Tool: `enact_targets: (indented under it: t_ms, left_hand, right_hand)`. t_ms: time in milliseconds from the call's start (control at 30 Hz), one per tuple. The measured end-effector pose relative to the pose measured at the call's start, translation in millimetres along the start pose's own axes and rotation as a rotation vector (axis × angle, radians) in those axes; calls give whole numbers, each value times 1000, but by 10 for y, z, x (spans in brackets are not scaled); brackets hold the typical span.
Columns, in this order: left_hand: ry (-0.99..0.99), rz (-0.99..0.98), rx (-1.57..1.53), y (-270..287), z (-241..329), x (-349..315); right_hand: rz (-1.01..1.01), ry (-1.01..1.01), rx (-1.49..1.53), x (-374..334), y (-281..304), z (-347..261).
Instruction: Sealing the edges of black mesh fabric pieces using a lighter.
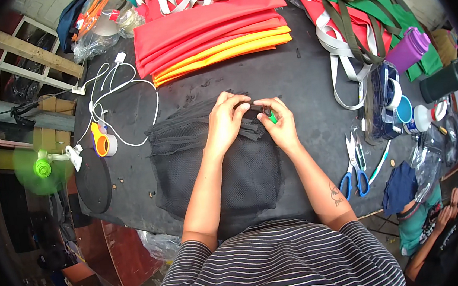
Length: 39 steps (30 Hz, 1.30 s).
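A pile of black mesh fabric pieces (214, 166) lies on the dark table (299, 77) in front of me. My left hand (226, 122) pinches the top edge of a black mesh strip at the far side of the pile. My right hand (278, 123) holds a small green lighter-like object (272, 117), its tip close to the fingertips of my left hand at the strip's end. Both forearms reach in from the lower edge over the mesh.
Folded red, yellow and orange fabric (208, 33) lies at the back, green fabric and webbing straps (359, 17) at the back right. Blue-handled scissors (354, 170), a purple bottle (407, 50), white cables (110, 93), orange tape (103, 144) and a green clip fan (40, 169) surround me. Another person sits at lower right (432, 223).
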<state>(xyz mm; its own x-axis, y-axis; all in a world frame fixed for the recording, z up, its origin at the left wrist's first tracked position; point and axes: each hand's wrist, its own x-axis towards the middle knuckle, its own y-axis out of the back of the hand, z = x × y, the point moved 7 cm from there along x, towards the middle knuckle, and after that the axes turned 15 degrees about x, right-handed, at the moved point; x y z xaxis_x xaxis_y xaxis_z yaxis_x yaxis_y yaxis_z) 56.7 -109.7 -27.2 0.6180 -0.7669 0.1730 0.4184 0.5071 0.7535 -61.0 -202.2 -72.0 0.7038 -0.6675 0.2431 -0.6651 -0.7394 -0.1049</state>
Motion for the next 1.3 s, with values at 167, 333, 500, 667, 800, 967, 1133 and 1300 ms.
enact_targets:
  t_ms: [167,333,500,667,800,967,1133,1300]
  left_hand:
    - [12,-6,-67,-16,-15,-15]
    - [70,-50,-40,-46,8,-43]
    - [-26,-43,-36,-43,24,-29]
    - [18,-63,-19,9,5,-21]
    - [90,-94,-97,-32,-33,-8]
    - [80,-76,-185,-28,-35,-8]
    - [84,-83,-163,-47,-52,-3]
    - [82,-74,-169,-45,-59,-7]
  right_hand:
    - [128,-99,188,-10,125,110]
    - [73,-130,250,-11,43,178]
    - [95,91,114,9,66,1]
    - [118,84,341,12,60,-77]
    - [136,-80,342,-8,175,53]
    - [153,-53,102,18,128,12]
    - [139,-92,17,29,115,59]
    - [112,-89,-68,31,87,30]
